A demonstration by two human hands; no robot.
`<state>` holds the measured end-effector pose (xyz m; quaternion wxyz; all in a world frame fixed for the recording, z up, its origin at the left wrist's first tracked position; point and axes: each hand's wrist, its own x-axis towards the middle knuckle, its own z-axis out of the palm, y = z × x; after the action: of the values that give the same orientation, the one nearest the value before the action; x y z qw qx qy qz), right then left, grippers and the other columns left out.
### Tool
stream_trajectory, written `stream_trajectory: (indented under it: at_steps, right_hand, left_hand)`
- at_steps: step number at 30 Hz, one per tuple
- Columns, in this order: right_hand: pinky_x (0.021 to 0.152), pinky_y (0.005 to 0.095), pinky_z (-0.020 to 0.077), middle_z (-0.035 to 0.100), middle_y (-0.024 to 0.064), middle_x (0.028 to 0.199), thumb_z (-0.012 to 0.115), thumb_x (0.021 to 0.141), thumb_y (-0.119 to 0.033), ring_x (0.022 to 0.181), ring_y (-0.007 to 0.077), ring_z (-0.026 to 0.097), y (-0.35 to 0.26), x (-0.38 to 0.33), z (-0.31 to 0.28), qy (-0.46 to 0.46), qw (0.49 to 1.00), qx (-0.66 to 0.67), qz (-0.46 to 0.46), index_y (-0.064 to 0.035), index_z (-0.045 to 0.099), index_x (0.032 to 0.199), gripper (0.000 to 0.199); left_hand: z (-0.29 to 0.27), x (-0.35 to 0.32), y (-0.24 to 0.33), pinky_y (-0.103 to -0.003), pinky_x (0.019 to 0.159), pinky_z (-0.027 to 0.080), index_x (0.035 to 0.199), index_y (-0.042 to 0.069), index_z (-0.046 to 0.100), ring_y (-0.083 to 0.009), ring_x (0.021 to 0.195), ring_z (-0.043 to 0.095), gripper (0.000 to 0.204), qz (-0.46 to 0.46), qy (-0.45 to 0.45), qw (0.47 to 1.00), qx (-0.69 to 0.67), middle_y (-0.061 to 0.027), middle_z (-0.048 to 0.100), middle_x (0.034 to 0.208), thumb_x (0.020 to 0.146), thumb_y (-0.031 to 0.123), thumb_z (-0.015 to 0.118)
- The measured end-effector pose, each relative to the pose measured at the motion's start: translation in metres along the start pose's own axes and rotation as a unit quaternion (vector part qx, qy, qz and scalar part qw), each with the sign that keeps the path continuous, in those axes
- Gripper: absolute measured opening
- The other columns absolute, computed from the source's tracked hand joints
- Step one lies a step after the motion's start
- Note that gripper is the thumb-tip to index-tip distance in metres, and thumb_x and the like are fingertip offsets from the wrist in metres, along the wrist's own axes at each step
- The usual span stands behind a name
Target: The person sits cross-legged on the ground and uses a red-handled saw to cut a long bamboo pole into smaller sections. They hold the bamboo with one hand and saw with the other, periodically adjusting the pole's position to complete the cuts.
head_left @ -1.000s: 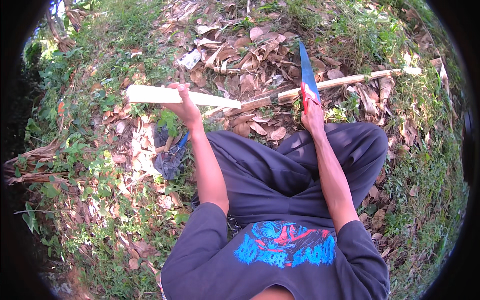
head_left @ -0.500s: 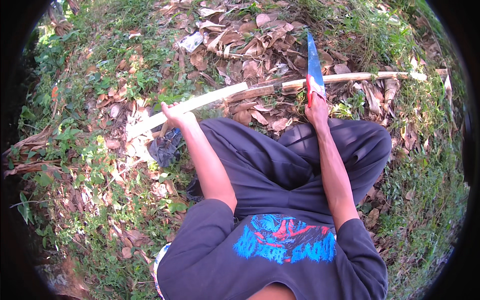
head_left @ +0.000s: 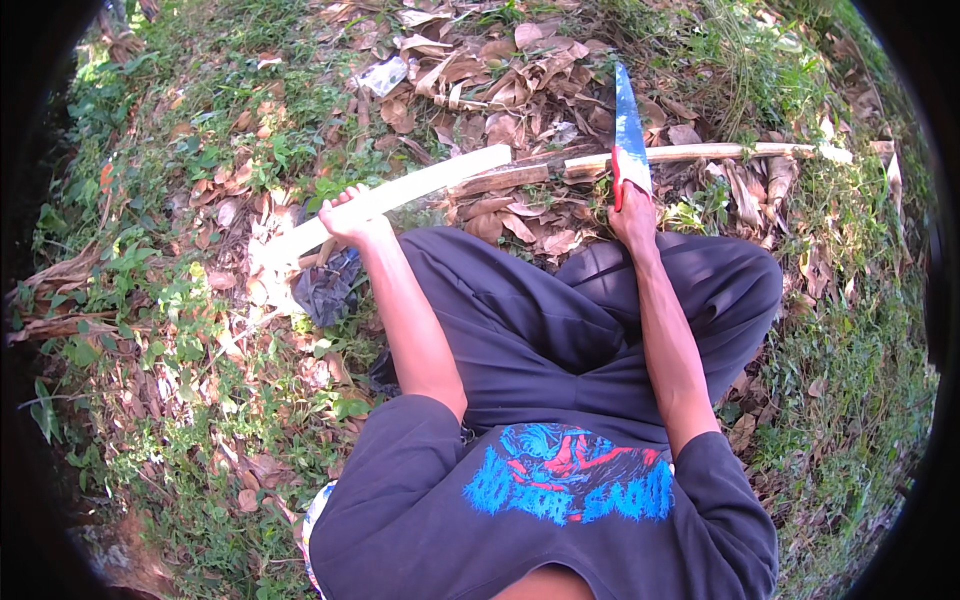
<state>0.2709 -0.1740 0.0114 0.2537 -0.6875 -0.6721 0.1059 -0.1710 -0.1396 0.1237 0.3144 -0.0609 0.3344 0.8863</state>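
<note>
A long pale wooden strip (head_left: 445, 176) slants up to the right across the left half of the view, bright with sunlight. My left hand (head_left: 352, 217) is closed around it near its middle. In my right hand (head_left: 634, 218) is the red and white handle of a handsaw (head_left: 628, 125), whose blade points away from me. The blade crosses over a long light-brown piece of wood (head_left: 725, 152) lying on the ground. Whether the teeth touch that wood I cannot tell. A shorter brown piece of wood (head_left: 505, 181) lies between the strip and the saw.
I sit cross-legged in dark trousers (head_left: 520, 310) on grassy ground. Dry leaves (head_left: 500, 75) are heaped at the far side, with a clear plastic scrap (head_left: 384, 76) among them. A dark crumpled cloth or bag (head_left: 328, 288) lies below the strip's left part.
The pale strip has shifted a little to the right and away from me, with my left hand still around it. The saw and my right hand have hardly moved.
</note>
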Motion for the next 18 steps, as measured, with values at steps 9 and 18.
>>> stream_trajectory:
  at_steps: [9,18]
  right_hand:
    - [0.086,0.0502,0.0491,0.066,0.0242,0.098,0.066,0.075,-0.009,0.096,0.0421,0.063,-0.001,0.0,0.002,0.023,1.0,0.008,0.008,0.0017,0.056,0.11,0.038]
    - [0.089,0.0486,0.0484,0.063,0.0235,0.105,0.067,0.083,-0.012,0.1,0.0428,0.061,-0.015,-0.004,-0.005,0.106,0.994,0.012,0.023,0.0031,0.054,0.117,0.04]
  left_hand:
    - [-0.005,-0.005,0.001,-0.043,0.084,0.046,0.078,0.016,0.043,-0.0171,0.057,0.04,0.024,0.01,-0.09,0.995,-0.051,0.0008,0.038,0.062,0.084,0.035,0.057]
    - [-0.003,0.002,0.008,-0.038,0.072,0.047,0.081,0.014,0.042,-0.0175,0.058,0.042,0.036,0.051,-0.013,0.998,-0.031,-0.0006,0.04,0.064,0.097,0.043,0.054]
